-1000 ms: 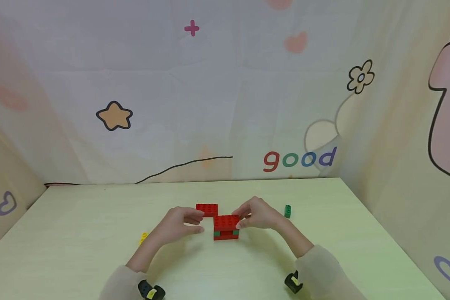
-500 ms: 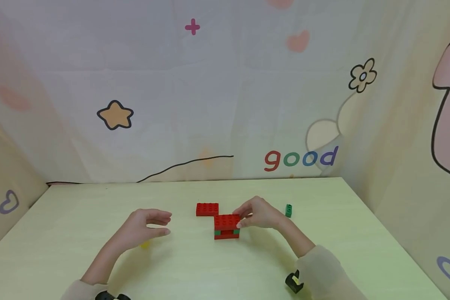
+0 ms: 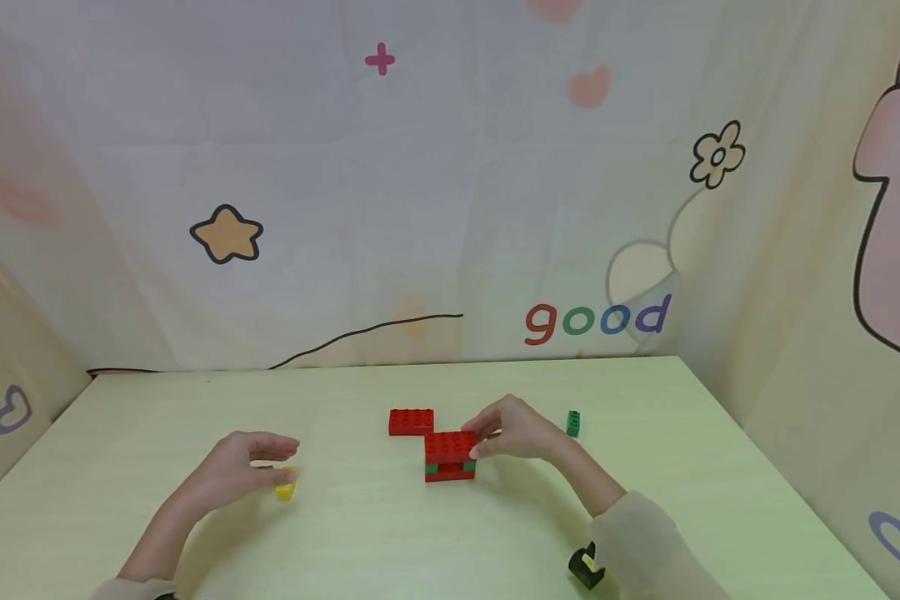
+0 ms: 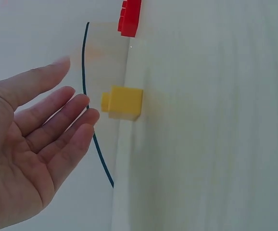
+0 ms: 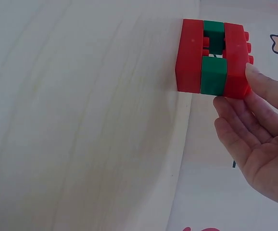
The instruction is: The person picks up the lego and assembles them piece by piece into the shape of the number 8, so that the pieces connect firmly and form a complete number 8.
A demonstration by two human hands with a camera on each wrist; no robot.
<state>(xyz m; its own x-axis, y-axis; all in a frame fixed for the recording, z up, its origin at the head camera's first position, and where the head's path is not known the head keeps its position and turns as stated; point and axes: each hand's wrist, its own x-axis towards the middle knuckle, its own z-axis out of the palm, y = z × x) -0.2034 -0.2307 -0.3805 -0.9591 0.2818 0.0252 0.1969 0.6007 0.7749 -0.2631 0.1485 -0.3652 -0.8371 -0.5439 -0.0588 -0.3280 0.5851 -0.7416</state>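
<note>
A stack of bricks (image 3: 444, 447) stands mid-table: a red brick below, two small green bricks (image 5: 213, 75) with a gap between them, and a studded red brick on top. My right hand (image 3: 521, 429) holds the stack at its right end, thumb on the near side of the top red brick (image 5: 236, 60) and fingers behind. To the left, my left hand (image 3: 232, 471) hovers at a small yellow brick (image 3: 286, 487), its thumb overlapping the brick in the head view. The left wrist view shows its relaxed fingers (image 4: 62, 120) apart from the yellow brick, with nothing between them.
Just behind the stack, to its left, lies a loose red brick (image 3: 411, 422). A small green brick (image 3: 573, 423) is on the table right of my right hand. A printed cloth (image 3: 345, 208) hangs along the table's back edge.
My left hand has moved left and nearer, from beside the stack over to the yellow brick. The right hand keeps its hold on the stack.
</note>
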